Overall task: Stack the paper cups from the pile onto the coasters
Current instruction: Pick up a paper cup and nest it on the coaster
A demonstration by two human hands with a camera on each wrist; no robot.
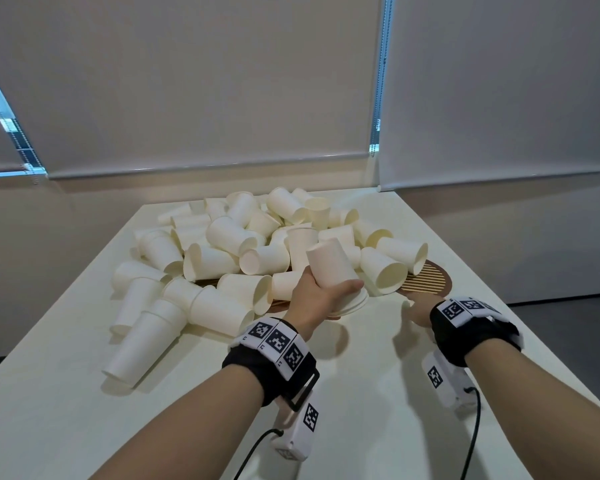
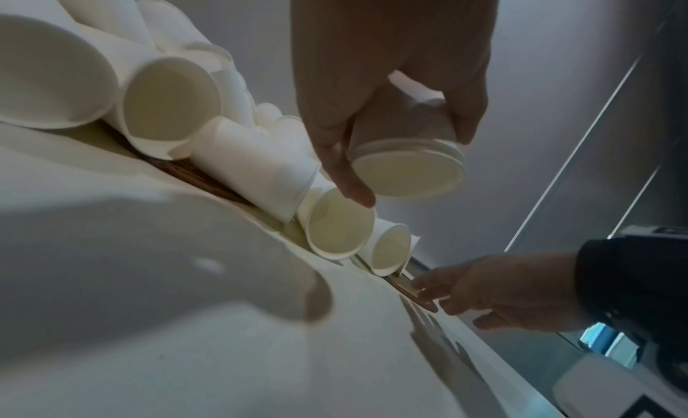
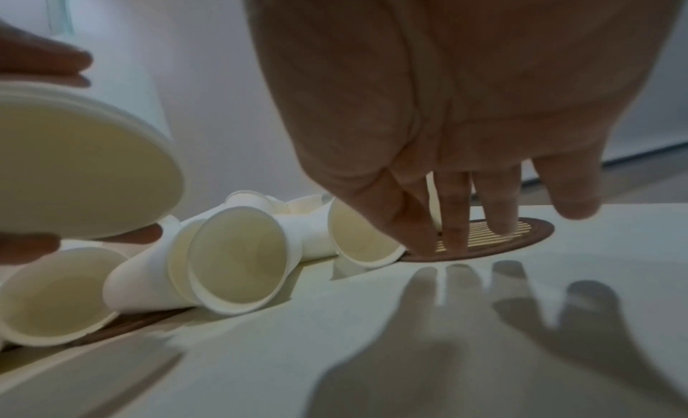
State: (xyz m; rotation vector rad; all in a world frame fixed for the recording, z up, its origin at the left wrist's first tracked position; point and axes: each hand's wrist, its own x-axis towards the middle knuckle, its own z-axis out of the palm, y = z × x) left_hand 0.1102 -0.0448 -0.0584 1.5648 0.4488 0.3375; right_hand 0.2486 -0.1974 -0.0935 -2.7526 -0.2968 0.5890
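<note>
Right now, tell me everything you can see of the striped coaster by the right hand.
The striped coaster is a flat brown oval disc, wood-like, with pale parallel slats across its centre. It lies on the white table at the pile's right edge. Fallen paper cups overlap its left side. The right hand reaches over it, fingertips at its near part.

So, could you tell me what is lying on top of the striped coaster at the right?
Two tipped cups overlap the striped coaster's left edge, and the right hand's fingertips touch its near side. Whatever lies beneath those cups is hidden.
</note>
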